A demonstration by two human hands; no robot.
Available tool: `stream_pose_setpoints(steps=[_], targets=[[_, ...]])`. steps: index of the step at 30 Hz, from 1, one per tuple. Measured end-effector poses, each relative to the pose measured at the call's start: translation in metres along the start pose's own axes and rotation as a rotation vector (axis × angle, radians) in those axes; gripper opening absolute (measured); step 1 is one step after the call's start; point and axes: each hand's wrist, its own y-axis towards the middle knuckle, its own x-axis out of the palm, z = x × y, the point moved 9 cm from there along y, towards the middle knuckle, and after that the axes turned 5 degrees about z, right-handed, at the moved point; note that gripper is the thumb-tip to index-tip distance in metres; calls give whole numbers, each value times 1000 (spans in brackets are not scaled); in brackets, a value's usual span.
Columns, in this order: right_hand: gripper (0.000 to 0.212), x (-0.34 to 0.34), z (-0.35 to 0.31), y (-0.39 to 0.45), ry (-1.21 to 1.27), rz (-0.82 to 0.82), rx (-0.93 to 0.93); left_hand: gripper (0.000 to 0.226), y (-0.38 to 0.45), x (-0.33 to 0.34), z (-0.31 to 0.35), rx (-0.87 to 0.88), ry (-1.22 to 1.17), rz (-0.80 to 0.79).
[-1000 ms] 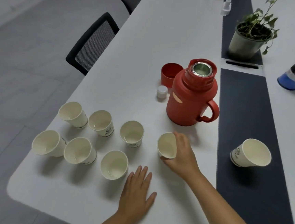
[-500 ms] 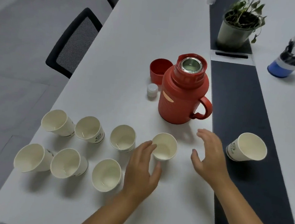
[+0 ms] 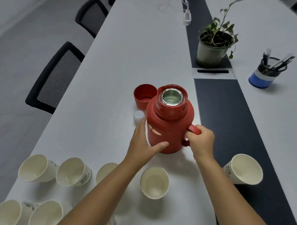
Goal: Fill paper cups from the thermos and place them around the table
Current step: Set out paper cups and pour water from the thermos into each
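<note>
Right hand (image 3: 201, 141) grips thermos (image 3: 168, 122) handle; left hand (image 3: 142, 144) flat against side, apparently steadying.

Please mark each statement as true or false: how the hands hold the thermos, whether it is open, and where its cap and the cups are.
1. The right hand grips the handle of the thermos. True.
2. The thermos is closed. False: its mouth is open.
3. The left hand holds a paper cup. False: it rests on the thermos body.
4. The red cap stands behind the thermos. True.
5. One paper cup stands on the dark strip. True.
</note>
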Motion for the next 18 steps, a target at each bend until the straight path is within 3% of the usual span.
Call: stream_pose_setpoints(steps=[5,11,18], targets=[[14,-45,-17,-24,33,47,-52,81,-7,10,20,-20,-151,-36],[11,-123,-61,-72,-117,51,-251,114,-53,30,64,-4,-264,-128],[22,-160,-72,-119,-267,-53,-282,98,-110,49,61,-125,-363,-139]])
